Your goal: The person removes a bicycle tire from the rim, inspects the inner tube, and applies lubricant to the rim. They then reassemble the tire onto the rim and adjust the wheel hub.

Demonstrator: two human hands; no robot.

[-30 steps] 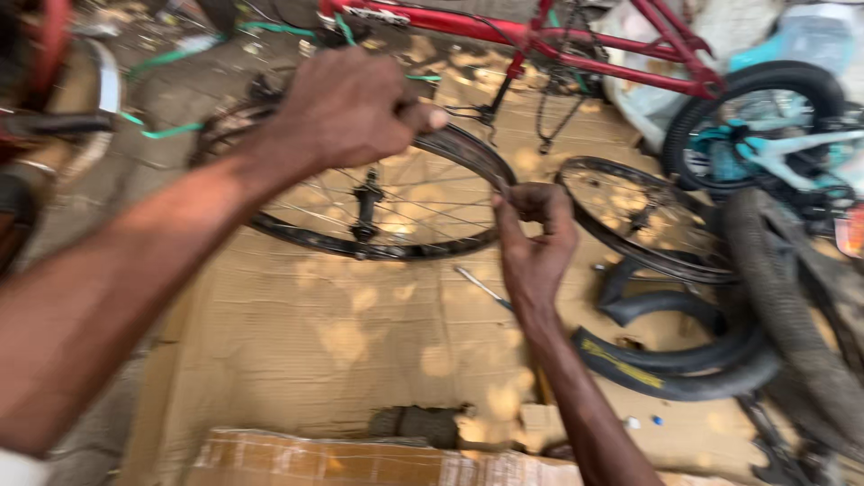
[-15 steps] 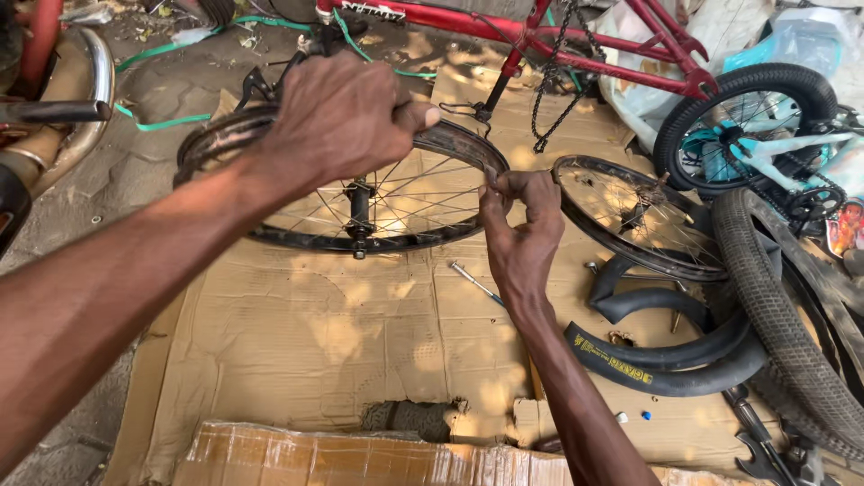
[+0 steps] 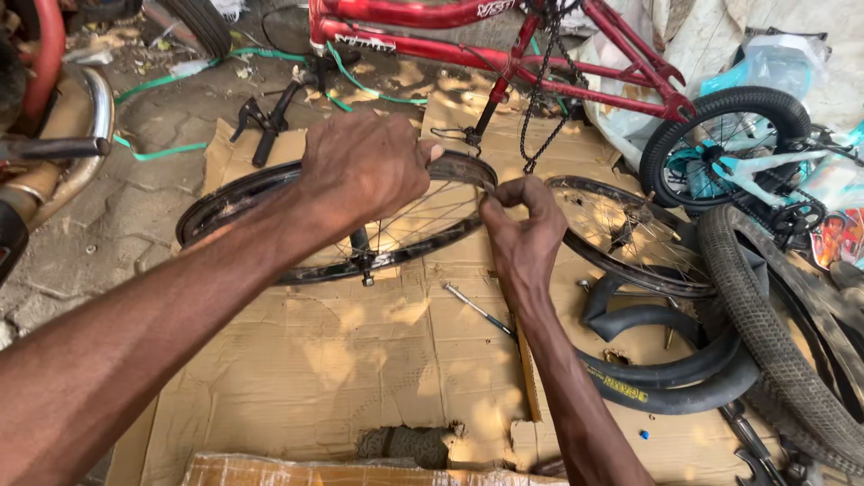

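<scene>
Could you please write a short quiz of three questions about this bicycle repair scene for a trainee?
1. True or false: the left hand rests on the rim of the spoked wheel.
2. What do the fingertips of the right hand pinch? A) a chain B) a spoke at the rim C) a pedal
3. What material lies under the wheel?

Key:
1. True.
2. B, as far as the view shows.
3. Flattened cardboard.
</scene>
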